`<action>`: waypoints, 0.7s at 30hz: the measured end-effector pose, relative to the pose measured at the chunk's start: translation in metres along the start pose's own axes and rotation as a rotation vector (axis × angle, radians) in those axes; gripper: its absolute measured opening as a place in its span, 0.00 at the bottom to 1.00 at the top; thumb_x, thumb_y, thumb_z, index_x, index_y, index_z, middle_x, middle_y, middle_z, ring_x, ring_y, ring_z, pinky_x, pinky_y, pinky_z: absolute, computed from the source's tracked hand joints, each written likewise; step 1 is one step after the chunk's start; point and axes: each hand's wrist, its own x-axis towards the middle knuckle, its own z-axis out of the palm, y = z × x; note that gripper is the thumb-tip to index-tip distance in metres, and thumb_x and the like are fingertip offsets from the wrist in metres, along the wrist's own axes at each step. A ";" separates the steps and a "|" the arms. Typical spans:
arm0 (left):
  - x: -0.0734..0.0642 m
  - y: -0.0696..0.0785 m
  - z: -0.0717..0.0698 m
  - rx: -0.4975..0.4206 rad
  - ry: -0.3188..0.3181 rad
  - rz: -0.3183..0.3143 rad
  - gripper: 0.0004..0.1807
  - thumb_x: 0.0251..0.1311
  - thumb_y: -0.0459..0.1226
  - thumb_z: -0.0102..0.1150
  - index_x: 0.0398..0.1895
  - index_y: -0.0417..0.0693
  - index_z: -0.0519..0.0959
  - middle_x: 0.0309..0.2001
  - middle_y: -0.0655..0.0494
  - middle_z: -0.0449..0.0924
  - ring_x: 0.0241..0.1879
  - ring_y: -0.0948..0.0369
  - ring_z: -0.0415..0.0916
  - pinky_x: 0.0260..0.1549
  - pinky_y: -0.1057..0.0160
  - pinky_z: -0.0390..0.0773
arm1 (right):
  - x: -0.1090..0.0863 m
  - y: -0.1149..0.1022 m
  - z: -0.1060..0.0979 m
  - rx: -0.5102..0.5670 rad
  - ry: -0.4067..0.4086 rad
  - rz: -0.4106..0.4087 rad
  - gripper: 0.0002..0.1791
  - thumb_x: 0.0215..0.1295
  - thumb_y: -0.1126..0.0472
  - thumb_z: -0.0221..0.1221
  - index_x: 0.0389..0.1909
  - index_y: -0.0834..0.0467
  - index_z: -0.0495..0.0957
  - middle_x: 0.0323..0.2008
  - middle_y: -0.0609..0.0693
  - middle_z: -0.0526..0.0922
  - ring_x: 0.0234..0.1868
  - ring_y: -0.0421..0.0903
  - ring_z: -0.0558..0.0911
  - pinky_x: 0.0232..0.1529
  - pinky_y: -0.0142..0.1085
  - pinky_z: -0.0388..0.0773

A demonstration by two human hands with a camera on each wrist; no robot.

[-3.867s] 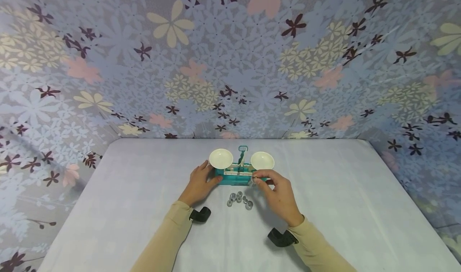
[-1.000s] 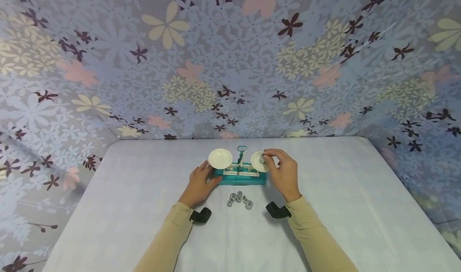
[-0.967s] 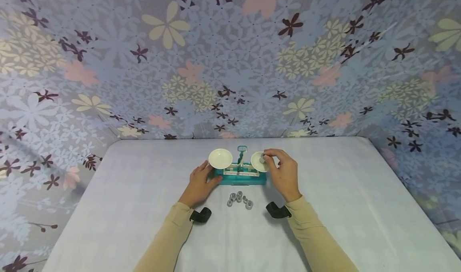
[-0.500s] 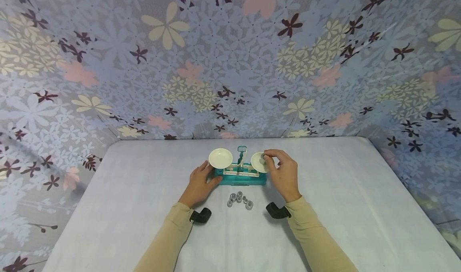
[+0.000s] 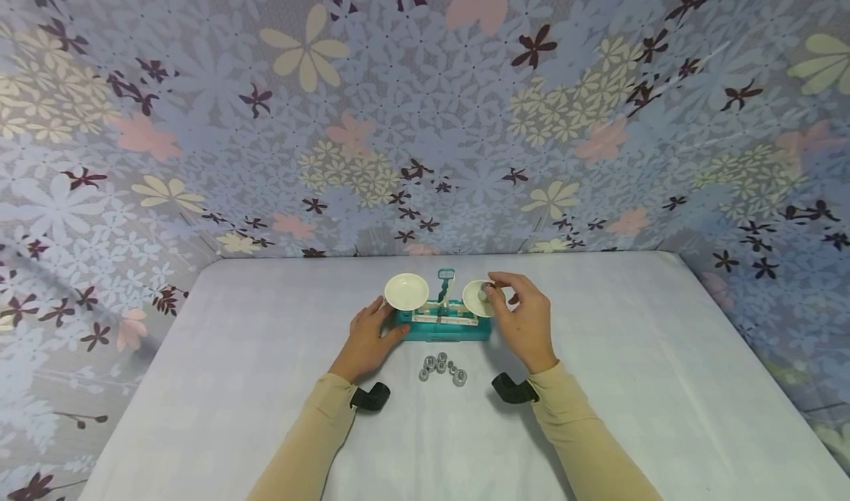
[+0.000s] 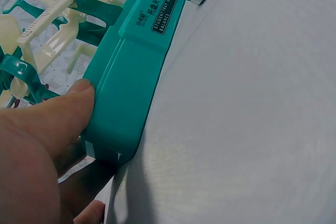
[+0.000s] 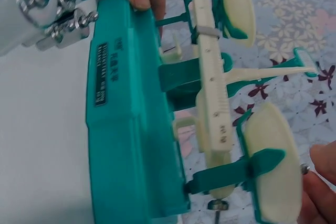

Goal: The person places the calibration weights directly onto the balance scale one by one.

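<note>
A teal tray balance (image 5: pixel 441 330) stands on the white table with two white pans. My left hand (image 5: pixel 372 339) grips the left end of its base, the thumb (image 6: pixel 79 95) on top and other fingers at the side. At the right pan (image 5: pixel 474 299), my right hand (image 5: pixel 524 324) has thumb and index finger slightly parted beside a metal weight (image 5: pixel 485 290). Just its knob (image 7: pixel 305 169) shows past the pan in the right wrist view. The left pan (image 5: pixel 406 292) sits higher than the right one and holds nothing visible.
Several metal weights (image 5: pixel 441 367) stand in a cluster on the table in front of the balance, some larger than others. Behind the table's far edge hangs a floral cloth (image 5: pixel 425 154). The white tablecloth (image 5: pixel 265 353) spreads around both arms.
Since the oldest frame, my right hand has carried the weight from before the base up to the right pan, which has sunk. Lately its fingers have parted slightly; the left hand keeps its place.
</note>
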 end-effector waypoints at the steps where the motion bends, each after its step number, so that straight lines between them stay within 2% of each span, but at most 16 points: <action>1: 0.000 0.000 0.000 0.001 0.000 -0.001 0.36 0.61 0.54 0.53 0.69 0.47 0.60 0.67 0.46 0.59 0.70 0.52 0.47 0.66 0.47 0.42 | 0.000 -0.001 -0.001 -0.001 0.005 -0.006 0.12 0.57 0.63 0.64 0.43 0.59 0.82 0.37 0.52 0.83 0.35 0.45 0.79 0.28 0.41 0.72; 5: -0.001 0.001 0.000 0.003 0.001 0.000 0.37 0.61 0.54 0.53 0.69 0.47 0.60 0.67 0.46 0.60 0.70 0.52 0.48 0.66 0.46 0.42 | 0.000 -0.008 -0.004 0.024 0.022 -0.007 0.14 0.56 0.64 0.64 0.44 0.60 0.81 0.39 0.52 0.83 0.38 0.48 0.79 0.29 0.42 0.72; 10: 0.000 0.001 0.000 0.011 -0.007 -0.006 0.37 0.61 0.54 0.53 0.69 0.47 0.60 0.67 0.47 0.60 0.70 0.52 0.47 0.66 0.47 0.42 | -0.002 -0.016 -0.009 0.054 0.014 -0.006 0.15 0.57 0.63 0.64 0.46 0.58 0.80 0.40 0.51 0.82 0.39 0.45 0.79 0.31 0.36 0.72; 17: 0.002 0.001 -0.001 -0.002 0.008 0.019 0.35 0.61 0.53 0.53 0.68 0.46 0.61 0.67 0.46 0.61 0.70 0.51 0.48 0.66 0.45 0.43 | -0.003 -0.024 -0.015 0.115 -0.039 0.024 0.16 0.57 0.62 0.64 0.48 0.55 0.80 0.39 0.51 0.83 0.39 0.43 0.78 0.33 0.34 0.71; 21: 0.001 0.000 -0.002 -0.010 -0.003 0.002 0.36 0.61 0.53 0.53 0.68 0.47 0.61 0.67 0.45 0.60 0.70 0.51 0.47 0.66 0.45 0.42 | -0.004 -0.029 -0.014 0.158 -0.069 0.043 0.16 0.57 0.63 0.64 0.48 0.56 0.79 0.39 0.53 0.83 0.39 0.46 0.79 0.32 0.37 0.72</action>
